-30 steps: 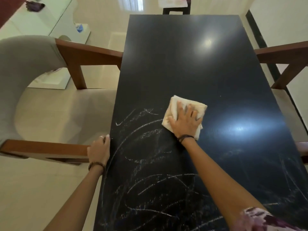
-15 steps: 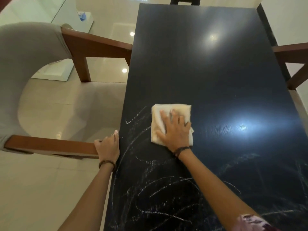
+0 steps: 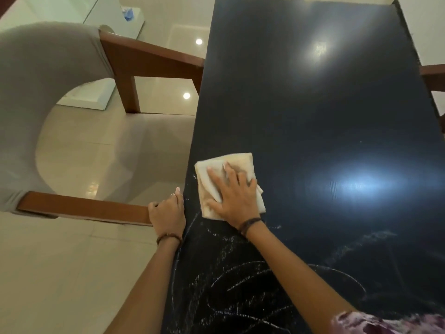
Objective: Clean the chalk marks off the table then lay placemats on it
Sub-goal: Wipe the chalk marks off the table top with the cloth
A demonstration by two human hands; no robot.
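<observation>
We look down along a dark, glossy counter (image 3: pixel 313 104) that runs away from us, with ceiling lights mirrored as two bright patches on its surface. Our right hand (image 3: pixel 237 195) lies flat on a folded cream cloth (image 3: pixel 231 165), fingers straight and spread, pressing it onto the counter close to the left edge; this grip is released, palm down, and the cloth shows beyond the fingertips and at both sides of the hand. Our left hand (image 3: pixel 167 210) rests at the counter's left edge just beside the cloth, its fingers curled over the edge, and it touches the end of a wooden armrest (image 3: pixel 81 208); whether that grip truly clamps the edge we cannot tell. White chalk marks (image 3: pixel 240 280) cover the near part of the counter in loops and scribbles, from the cloth back toward us and out to the right, where they look fainter. The far part of the counter shows no marks. Left of the counter stands a chair (image 3: pixel 31 92) with a grey curved back and brown wooden arms, on a pale tiled floor (image 3: pixel 60 273). Both wrists wear dark bracelets, and a floral sleeve (image 3: pixel 385 324) shows at the bottom right.
</observation>
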